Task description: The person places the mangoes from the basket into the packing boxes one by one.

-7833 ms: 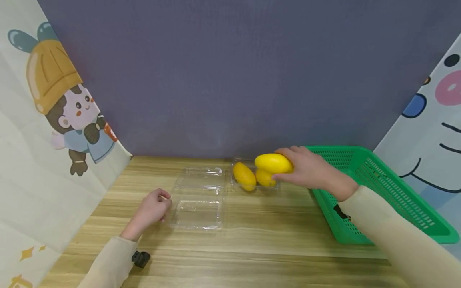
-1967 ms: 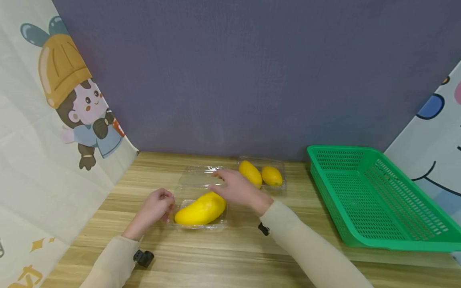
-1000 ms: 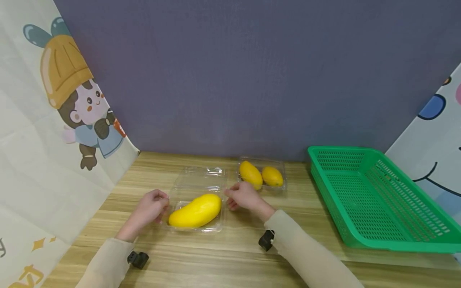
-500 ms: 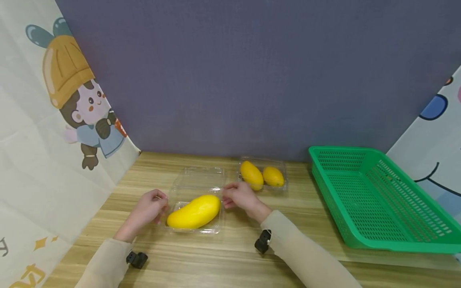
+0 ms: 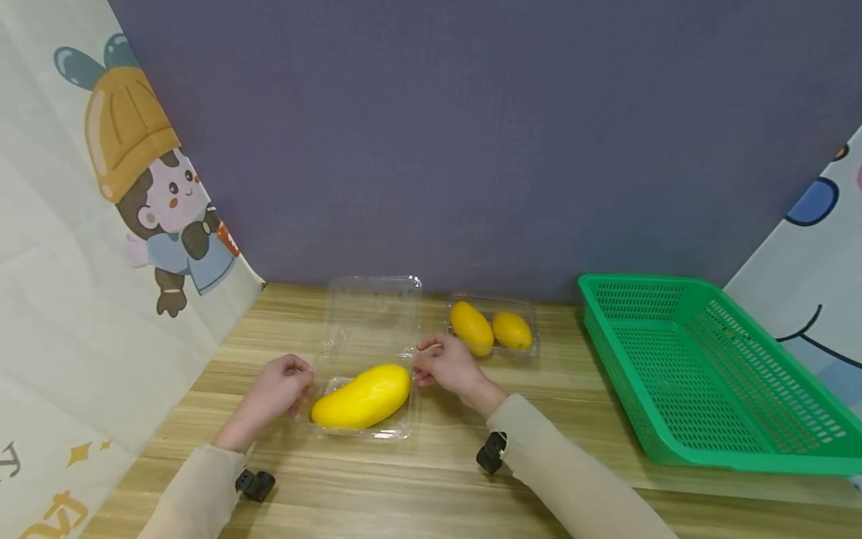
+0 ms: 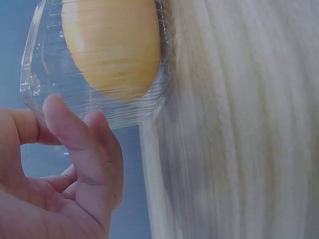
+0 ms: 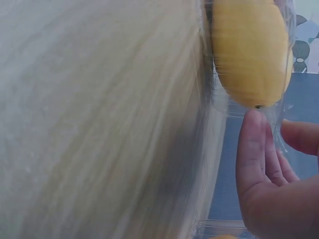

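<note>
A clear plastic clamshell box point(image 5: 399, 431) lies on the wooden table with one large yellow mango point(image 5: 362, 397) inside its tray. Its lid point(image 5: 373, 311) stands raised at the back, tilted up from the hinge. My left hand point(image 5: 276, 389) pinches the box's left side, thumb and fingertips at the rim; the left wrist view shows the mango point(image 6: 114, 50) through the ribbed wall. At the right side, my right hand point(image 5: 456, 370) pinches the edge near the hinge. In the right wrist view its fingertips lie against the wall, just below the mango's tip point(image 7: 254, 94).
Behind my right hand sits a second clear box point(image 5: 530, 308) holding two smaller yellow mangoes point(image 5: 512, 330), against the grey back panel point(image 5: 431, 150). A green slotted basket point(image 5: 673, 389) stands on the right.
Earlier the right hand held the mango above the back box; it now lies in the front box. The right hand has come to that box's side, and the lid has swung up from lying flat.
</note>
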Tool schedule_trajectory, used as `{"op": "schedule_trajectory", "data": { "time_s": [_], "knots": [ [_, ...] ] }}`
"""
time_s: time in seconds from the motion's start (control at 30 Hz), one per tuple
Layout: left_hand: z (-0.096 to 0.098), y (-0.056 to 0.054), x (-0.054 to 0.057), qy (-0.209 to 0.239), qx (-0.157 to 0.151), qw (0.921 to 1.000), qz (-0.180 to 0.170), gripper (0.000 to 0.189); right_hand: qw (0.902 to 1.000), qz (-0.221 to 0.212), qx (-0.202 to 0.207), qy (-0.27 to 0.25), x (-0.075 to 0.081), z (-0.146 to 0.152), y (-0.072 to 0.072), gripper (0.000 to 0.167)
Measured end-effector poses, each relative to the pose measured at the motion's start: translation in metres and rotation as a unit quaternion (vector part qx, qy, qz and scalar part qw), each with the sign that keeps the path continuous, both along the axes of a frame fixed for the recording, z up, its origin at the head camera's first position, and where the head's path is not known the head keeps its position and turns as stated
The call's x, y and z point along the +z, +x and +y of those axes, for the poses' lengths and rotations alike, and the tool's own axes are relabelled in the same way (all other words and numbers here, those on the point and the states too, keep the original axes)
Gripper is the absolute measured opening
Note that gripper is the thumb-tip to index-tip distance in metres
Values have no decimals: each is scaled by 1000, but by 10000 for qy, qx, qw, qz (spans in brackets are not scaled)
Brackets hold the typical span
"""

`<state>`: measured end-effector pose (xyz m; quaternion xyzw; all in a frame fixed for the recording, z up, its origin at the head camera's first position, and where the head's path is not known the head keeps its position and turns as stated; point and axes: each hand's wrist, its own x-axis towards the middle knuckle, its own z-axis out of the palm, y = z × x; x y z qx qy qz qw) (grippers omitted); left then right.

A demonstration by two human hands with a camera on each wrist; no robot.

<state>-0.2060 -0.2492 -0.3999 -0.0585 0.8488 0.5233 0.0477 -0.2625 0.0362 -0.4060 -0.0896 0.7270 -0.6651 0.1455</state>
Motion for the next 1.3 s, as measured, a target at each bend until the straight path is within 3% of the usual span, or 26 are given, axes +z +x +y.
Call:
{"op": "schedule_trajectory", "data": {
  "time_s": [0.3, 0.4, 0.53, 0.7, 1.3],
  "knots": [
    [0, 0, 1, 20, -27, 10000, -55, 27, 9994, 266, 209, 33, 3, 3, 1, 32],
    [1, 0, 2, 49, -32, 10000, -43, 26, 9989, 379, 280, 48, 5, 4, 2, 25],
    [1, 0, 2, 48, -78, 10000, 16, 23, 9992, 253, 299, -124, 7, 6, 4, 17],
    [1, -1, 1, 92, -124, 9999, -3, 23, 9995, 51, 219, -209, 7, 8, 5, 25],
    [-4, -1, 1, 1080, -213, 9932, -384, 39, 9989, 74, 320, -343, -2, 11, 6, 18]
  ]
}}
